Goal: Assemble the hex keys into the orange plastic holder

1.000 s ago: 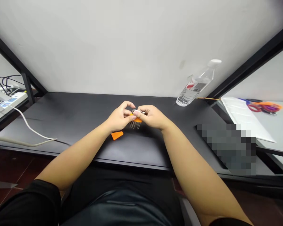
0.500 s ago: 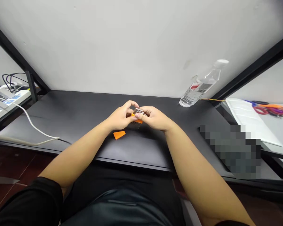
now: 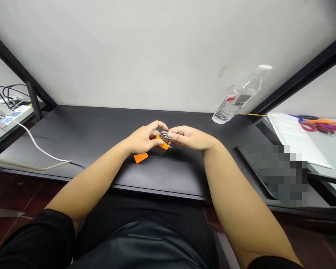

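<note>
The left hand [image 3: 142, 138] is clamped on one end of the orange holder [image 3: 162, 143], thumb on its near face and index finger arched above, while the right hand [image 3: 192, 138] has its thumb and fingers against the bent metal keys [image 3: 165, 135] in the holder, though I cannot tell whether they pinch one. The holder is over the black bench [image 3: 86, 129], with a separate orange piece [image 3: 140, 158] lying to the holder's left and nearer the person, and a clear bottle [image 3: 235, 101] well to the holder's right, farther back.
</note>
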The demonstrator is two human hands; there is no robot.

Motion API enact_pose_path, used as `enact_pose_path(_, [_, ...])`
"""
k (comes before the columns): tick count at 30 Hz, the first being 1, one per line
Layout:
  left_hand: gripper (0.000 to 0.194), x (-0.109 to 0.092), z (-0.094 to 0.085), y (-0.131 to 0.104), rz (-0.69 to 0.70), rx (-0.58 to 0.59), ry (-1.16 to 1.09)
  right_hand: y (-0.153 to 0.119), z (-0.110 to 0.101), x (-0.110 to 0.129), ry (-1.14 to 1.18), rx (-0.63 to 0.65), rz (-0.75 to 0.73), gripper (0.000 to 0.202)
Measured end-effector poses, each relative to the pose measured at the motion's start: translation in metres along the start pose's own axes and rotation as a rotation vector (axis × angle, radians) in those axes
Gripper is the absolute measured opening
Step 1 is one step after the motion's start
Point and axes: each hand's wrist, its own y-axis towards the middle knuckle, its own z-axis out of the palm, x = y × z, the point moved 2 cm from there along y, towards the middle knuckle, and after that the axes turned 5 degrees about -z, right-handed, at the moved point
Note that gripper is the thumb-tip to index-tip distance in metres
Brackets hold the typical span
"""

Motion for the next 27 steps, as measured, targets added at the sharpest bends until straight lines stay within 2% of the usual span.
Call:
enact_pose_path(7, [0.043,0.002,0.001,0.000,0.014,-0.022,0.053,0.002,-0.002,-0.001,-0.098,-0.048,-0.038,0.044])
enact_pose_path(14, [0.045,-0.002,-0.001,-0.001,0.017,-0.092,0.030,0.003,0.000,-0.001,-0.010,-0.055,-0.003,0.043])
enact_pose_path(19, [0.047,-0.005,-0.002,-0.002,0.050,-0.057,0.118,0.002,0.000,-0.001,-0.014,-0.052,-0.041,0.039])
enact_pose_path(21, [0.042,-0.003,-0.002,-0.001,0.053,-0.064,0.135,0.004,0.000,-0.002,-0.072,-0.098,-0.040,0.036])
enact_pose_path(25, [0.027,0.007,-0.004,0.004,-0.014,-0.180,0.077,0.010,0.005,-0.003,-0.264,-0.274,-0.031,0.035])
enact_pose_path(27, [0.026,0.012,-0.003,0.006,-0.059,-0.213,0.014,0.013,0.008,-0.004,-0.316,-0.316,-0.019,0.036])
